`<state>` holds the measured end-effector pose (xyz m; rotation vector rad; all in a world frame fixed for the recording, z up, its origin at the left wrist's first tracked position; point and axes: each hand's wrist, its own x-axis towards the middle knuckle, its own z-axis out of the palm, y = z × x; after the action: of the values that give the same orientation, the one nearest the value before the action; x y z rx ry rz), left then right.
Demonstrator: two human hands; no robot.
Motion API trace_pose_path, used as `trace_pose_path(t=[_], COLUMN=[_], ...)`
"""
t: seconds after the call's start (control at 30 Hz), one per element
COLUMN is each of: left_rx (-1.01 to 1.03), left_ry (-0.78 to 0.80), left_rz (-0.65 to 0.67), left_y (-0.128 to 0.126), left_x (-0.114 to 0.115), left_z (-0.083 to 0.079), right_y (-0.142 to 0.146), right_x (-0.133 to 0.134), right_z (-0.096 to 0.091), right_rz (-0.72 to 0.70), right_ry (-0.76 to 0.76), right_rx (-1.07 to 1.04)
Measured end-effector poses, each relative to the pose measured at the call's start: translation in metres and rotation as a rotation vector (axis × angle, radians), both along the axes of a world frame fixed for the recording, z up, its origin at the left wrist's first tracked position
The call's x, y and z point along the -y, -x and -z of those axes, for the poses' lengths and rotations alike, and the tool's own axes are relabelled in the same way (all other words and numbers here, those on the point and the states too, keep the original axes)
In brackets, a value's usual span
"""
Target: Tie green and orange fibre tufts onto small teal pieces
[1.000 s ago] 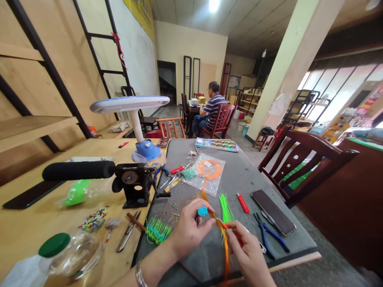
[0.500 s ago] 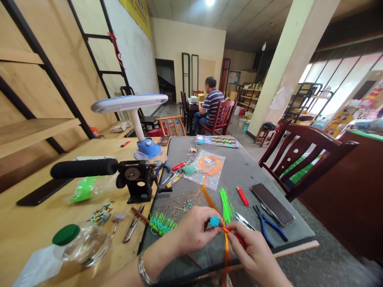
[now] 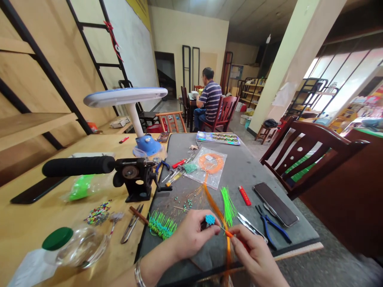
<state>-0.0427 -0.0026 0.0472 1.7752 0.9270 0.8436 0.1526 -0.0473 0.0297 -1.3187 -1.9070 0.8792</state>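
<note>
My left hand [image 3: 194, 232] is closed around a small piece topped by a bright blue, bumpy cluster [image 3: 210, 219], pinched between thumb and fingers. In my right hand [image 3: 254, 250] is an orange-red handled tool [image 3: 229, 234], whose thin metal shaft points toward the blue piece. Whether its tip touches that piece, I cannot tell. Under both hands runs a long orange strand bundle [image 3: 213, 202]. Bright green strands [image 3: 229, 206] lie just beyond my right hand. Left of my left hand is a stick [image 3: 140, 215] carrying green and blue knotted cords [image 3: 161, 224].
Scissors [image 3: 253, 227], blue-handled pliers [image 3: 273, 227], a red lighter [image 3: 244, 195] and a phone [image 3: 275, 204] lie at right. A black hand-cranked device [image 3: 136, 179] and a lidded jar [image 3: 82, 247] stand left. A person [image 3: 210, 97] sits farther back.
My hands have drawn slightly apart, exposing more of the tool's metal shaft beside the blue piece. The head view has shifted a little.
</note>
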Motion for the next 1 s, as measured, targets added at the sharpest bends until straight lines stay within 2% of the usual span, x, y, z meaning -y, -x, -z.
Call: trace_pose_path(t=[0.13, 0.2, 0.37, 0.5, 0.6, 0.7, 0.87, 1.0], left_rx=[0.052, 0.082, 0.109, 0.090, 0.071, 0.062, 0.073, 0.096], left_ry=[0.100, 0.150, 0.198, 0.200, 0.184, 0.174, 0.197, 0.202], left_rz=[-0.047, -0.066, -0.094, -0.078, -0.082, -0.083, -0.066, -0.068], left_y=[-0.002, -0.002, -0.002, -0.002, -0.001, 0.000, -0.002, -0.002], left_x=[-0.005, -0.007, -0.010, -0.012, -0.012, -0.014, -0.015, -0.014], left_z=[0.005, 0.008, 0.015, 0.016, 0.017, 0.019, 0.022, 0.023], right_y=[0.004, -0.002, -0.033, -0.051, -0.062, -0.081, -0.107, -0.110], right_x=[-0.003, -0.011, -0.046, -0.063, -0.056, -0.034, -0.004, -0.005], right_z=[0.014, 0.020, 0.036, 0.045, 0.044, 0.041, 0.053, 0.063], right_rz=[0.151, 0.248, 0.468, 0.450, 0.496, 0.598, 0.532, 0.557], right_ry=[-0.007, -0.058, -0.280, -0.312, -0.341, -0.323, -0.240, -0.236], right_rx=[-0.061, -0.005, 0.397, 0.614, 0.662, 0.734, 0.820, 0.832])
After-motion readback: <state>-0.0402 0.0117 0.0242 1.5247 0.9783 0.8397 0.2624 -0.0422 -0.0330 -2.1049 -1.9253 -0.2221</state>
